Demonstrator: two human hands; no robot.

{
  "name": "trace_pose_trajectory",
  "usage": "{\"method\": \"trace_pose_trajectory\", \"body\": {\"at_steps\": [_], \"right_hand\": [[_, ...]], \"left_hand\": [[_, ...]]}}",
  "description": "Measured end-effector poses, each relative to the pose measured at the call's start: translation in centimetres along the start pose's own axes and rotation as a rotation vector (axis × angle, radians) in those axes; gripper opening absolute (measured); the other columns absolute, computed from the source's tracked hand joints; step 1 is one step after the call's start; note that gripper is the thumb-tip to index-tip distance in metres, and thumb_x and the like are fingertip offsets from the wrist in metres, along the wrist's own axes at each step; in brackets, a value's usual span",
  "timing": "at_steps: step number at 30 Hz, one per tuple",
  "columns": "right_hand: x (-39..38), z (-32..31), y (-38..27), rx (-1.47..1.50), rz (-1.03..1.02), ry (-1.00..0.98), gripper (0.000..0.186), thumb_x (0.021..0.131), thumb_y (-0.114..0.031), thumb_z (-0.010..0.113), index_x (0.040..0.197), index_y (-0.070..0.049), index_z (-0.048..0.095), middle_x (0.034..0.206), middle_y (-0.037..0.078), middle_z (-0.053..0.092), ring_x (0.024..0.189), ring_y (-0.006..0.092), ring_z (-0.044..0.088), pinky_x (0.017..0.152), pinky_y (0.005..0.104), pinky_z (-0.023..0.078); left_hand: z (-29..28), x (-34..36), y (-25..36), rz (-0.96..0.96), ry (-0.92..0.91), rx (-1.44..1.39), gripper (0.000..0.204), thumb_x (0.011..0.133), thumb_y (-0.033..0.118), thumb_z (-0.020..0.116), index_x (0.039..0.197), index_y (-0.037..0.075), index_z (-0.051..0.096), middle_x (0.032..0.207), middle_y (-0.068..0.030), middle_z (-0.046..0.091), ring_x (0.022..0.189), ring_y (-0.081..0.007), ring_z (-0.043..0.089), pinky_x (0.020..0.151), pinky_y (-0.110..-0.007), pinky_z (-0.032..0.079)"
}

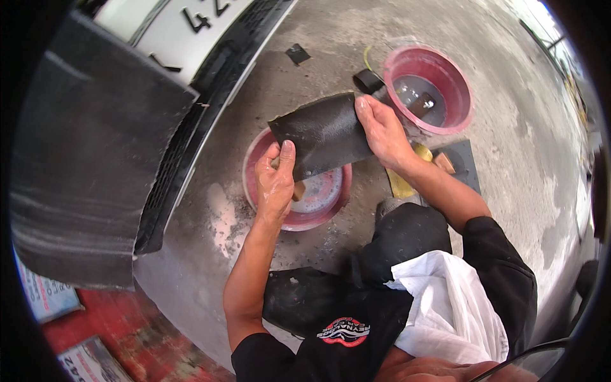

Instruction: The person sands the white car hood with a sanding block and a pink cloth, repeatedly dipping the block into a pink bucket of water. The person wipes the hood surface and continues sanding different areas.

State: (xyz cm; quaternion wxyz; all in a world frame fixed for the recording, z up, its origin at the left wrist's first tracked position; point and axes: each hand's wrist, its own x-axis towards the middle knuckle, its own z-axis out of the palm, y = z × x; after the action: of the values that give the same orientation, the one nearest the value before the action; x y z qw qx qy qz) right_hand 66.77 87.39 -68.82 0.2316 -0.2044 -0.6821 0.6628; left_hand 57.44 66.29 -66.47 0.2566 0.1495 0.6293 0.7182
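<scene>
Both hands grip a sheet of dark wet sandpaper (324,134) by its two ends. My left hand (275,178) closes on its left end, thumb on the upper face. My right hand (385,130) pinches the right end, thumb on top, with its other fingers partly hidden. Directly under the sheet stands a pink basin (250,175) of milky, sudsy water. A small tan piece (298,190) shows in it beside my left hand, partly covered. Both hands look wet.
Another pink basin (463,95) holds grey water and a brown block (422,104). Beside it lies a black round object (368,81). A dark scrap (297,54), yellow sheet (400,184) and brown block (444,163) on a grey sheet lie nearby. A car bumper (216,83) borders the left.
</scene>
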Motion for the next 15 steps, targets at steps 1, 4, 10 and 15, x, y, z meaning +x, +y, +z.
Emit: {"method": "trace_pose_trajectory", "body": {"at_steps": [1,4,10,15], "right_hand": [[0.9,0.6,-0.5,-0.043,-0.005,-0.02,0.039,0.113,-0.036,0.051,0.1,-0.001,0.062,0.075,0.003,0.051,0.073,0.0137,0.045,0.07,0.036,0.045],[2.5,3.0,-2.6,-0.146,-0.097,-0.019,0.041,0.113,-0.036,0.051,0.093,-0.001,0.057,0.071,0.007,0.048,0.069,0.0165,0.041,0.067,0.0375,0.043],[1.3,5.8,-3.3,-0.176,-0.273,0.16,0.042,0.113,-0.037,0.052,0.092,-0.001,0.056,0.071,0.013,0.045,0.066,0.0222,0.044,0.068,0.0393,0.045],[2.4,5.8,2.9,0.066,-0.026,0.052,0.037,0.114,-0.035,0.05,0.095,-0.005,0.061,0.076,-0.004,0.056,0.074,0.0092,0.048,0.068,0.0333,0.046]], "left_hand": [[-0.4,-0.1,1.0,-0.031,0.001,-0.115,0.026,0.109,0.027,0.065,0.116,0.003,0.072,0.112,-0.001,0.072,0.101,-0.0074,0.061,0.094,-0.025,0.047],[-2.7,-0.3,1.9,-0.084,-0.023,-0.301,0.034,0.108,0.031,0.066,0.125,0.003,0.07,0.122,-0.0028,0.072,0.107,-0.0097,0.063,0.097,-0.026,0.048],[-4.1,0.5,1.8,-0.059,0.013,-0.393,0.022,0.106,0.032,0.068,0.109,0.01,0.066,0.106,0.0001,0.071,0.099,-0.0123,0.067,0.089,-0.032,0.055],[-3.8,-0.4,1.2,-0.043,-0.061,-0.284,0.023,0.108,0.029,0.064,0.119,0.009,0.066,0.114,-0.0041,0.072,0.095,-0.0164,0.072,0.083,-0.033,0.06]]}}
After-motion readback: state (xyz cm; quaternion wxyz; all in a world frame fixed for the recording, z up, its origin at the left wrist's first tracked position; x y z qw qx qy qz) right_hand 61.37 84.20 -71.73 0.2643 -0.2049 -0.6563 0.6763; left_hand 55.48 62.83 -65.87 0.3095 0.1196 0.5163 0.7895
